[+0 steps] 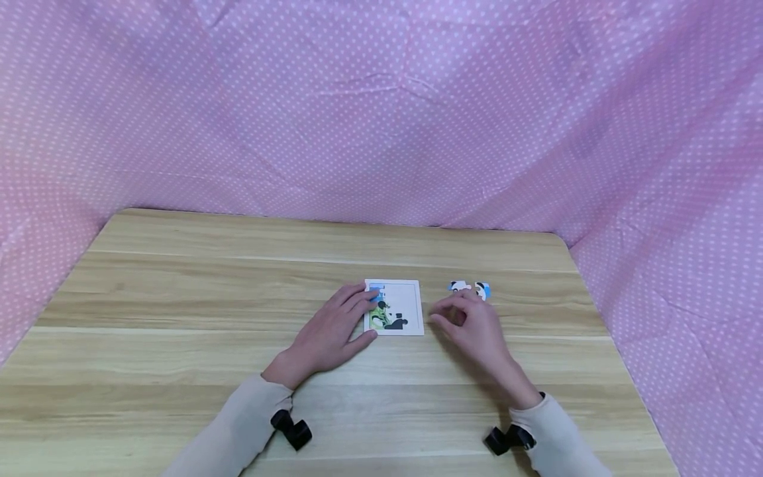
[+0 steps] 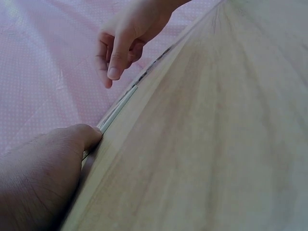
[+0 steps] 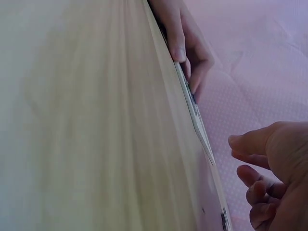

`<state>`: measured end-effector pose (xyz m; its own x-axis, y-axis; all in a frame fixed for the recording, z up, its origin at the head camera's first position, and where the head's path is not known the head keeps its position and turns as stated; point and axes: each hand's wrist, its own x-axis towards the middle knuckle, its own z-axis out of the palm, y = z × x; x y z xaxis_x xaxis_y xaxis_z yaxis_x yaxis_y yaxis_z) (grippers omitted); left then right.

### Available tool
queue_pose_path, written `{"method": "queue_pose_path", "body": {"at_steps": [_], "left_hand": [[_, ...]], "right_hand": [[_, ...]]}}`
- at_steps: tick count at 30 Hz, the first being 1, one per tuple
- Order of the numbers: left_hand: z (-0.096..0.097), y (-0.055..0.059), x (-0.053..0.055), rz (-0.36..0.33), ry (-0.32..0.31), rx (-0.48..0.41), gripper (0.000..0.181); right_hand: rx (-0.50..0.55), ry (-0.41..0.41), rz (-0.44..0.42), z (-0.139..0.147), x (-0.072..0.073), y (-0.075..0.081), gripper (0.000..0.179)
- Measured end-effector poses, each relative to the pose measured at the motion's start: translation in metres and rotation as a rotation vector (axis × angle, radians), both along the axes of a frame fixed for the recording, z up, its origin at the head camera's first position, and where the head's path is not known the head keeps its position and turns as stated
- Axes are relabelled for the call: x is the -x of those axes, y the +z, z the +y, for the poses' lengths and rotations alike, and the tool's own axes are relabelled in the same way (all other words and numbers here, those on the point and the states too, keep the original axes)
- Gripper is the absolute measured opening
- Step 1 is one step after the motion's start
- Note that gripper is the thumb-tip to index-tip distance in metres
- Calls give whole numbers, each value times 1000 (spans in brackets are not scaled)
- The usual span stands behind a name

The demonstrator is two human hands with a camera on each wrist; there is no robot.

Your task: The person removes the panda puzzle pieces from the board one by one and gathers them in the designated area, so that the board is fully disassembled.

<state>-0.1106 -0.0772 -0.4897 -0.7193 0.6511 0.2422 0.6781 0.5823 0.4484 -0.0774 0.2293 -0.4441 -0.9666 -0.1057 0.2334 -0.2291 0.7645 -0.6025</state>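
Note:
A square white-bordered puzzle board (image 1: 410,295) lies flat on the table, part of its panda picture (image 1: 381,318) showing along its left and lower side. My left hand (image 1: 334,324) rests on the board's left edge, fingers extended over the picture and thumb at the near corner. Just right of the board hovers my right hand (image 1: 473,328), fingers loosely bent, thumb and forefinger near each other. No piece shows between those fingers in the right wrist view. Beyond its knuckles lie two panda puzzle pieces, a left piece (image 1: 457,285) and a right piece (image 1: 484,289), partly hidden by the hand.
The wooden table (image 1: 197,291) extends around both hands. A pink dotted cloth (image 1: 381,119) hangs behind it and along its sides. Black straps with small mounts, such as the left mount (image 1: 292,430), sit on both sleeved wrists.

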Motion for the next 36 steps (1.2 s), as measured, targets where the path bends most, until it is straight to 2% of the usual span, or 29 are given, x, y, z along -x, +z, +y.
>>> {"method": "queue_pose_path", "body": {"at_steps": [5, 9, 15, 22, 30, 36], "left_hand": [[0, 1, -1, -22, 4, -1, 51], [0, 2, -1, -22, -5, 8, 40], [0, 0, 0, -23, -16, 9, 32], [0, 0, 1, -33, -20, -21, 31], [0, 0, 2, -33, -18, -18, 30], [0, -1, 3, -30, -22, -18, 30]], "right_hand": [[16, 21, -28, -11, 0, -1, 15], [19, 39, -69, -20, 1, -3, 15], [15, 53, -87, -31, 5, -7, 16], [35, 56, -121, -40, 9, -13, 18], [4, 47, -109, -46, 8, -16, 20], [34, 37, -107, -46, 7, -19, 20]]}}
